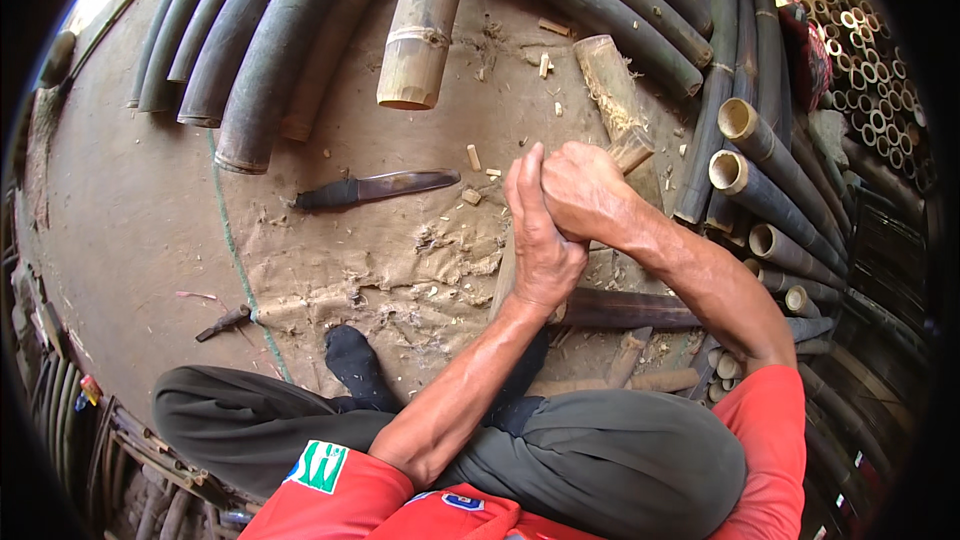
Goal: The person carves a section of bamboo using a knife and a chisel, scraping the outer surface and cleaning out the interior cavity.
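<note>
My left hand (543, 245) and my right hand (588, 188) are pressed against each other above the ground sheet, in front of my crossed legs. The right fingers are curled into a fist, and whatever they grip is hidden. Fingers of the left hand point away from me, held together along the right fist; anything in its palm is out of sight. Just beyond the right hand lies a rough wooden block (612, 90), with a smaller wood piece (631, 149) at its near end. A knife (380, 188) with a dark handle rests on the sheet to the left.
Dark bamboo poles (290, 50) lie at the far left, beside a pale bamboo tube (415, 50). More bamboo tubes (770, 185) are stacked on the right. A small dark-handled tool (224, 323) lies at left. Wood chips (473, 156) litter the brown sheet (130, 220).
</note>
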The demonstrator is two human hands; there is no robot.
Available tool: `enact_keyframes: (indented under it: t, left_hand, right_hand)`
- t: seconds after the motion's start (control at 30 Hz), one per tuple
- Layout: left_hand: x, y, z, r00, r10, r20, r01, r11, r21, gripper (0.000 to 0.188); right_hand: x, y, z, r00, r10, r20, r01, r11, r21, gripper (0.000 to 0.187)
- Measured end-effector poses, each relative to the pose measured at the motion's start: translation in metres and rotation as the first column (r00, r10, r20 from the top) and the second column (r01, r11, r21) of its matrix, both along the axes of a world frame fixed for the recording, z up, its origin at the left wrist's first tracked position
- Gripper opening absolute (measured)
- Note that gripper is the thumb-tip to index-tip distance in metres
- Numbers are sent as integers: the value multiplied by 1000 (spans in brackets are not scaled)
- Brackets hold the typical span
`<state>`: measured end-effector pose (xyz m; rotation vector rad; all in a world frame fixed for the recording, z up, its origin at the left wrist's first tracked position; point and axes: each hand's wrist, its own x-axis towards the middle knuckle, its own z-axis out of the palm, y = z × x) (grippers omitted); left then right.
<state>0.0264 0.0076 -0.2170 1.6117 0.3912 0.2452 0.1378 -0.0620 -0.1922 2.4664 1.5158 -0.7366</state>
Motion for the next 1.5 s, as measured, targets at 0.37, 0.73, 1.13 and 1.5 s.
enact_keyframes:
  t: [0.37, 0.73, 1.13, 1.5]
  left_hand:
    - [-25, -34, 28, 745, -627, -228, 651, 758, 43, 121]
    - [20, 9, 20, -394, -770, -502, 912, -393, -113, 92]
    - [-35, -17, 29, 760, -615, -208, 631, 776, 10, 94]
    - [0, 20, 6, 53, -917, -395, 999, 45, 29, 90]
  right_hand:
    - [-62, -139, -15, 777, -336, -532, 386, 922, -19, 34]
    - [-229, -99, -103, -615, -513, -598, 715, -44, -698, 25]
    - [-77, -118, -19, 634, -361, -684, 421, 903, -86, 41]
    - [-171, -79, -74, -280, -652, -704, 894, 91, -439, 26]
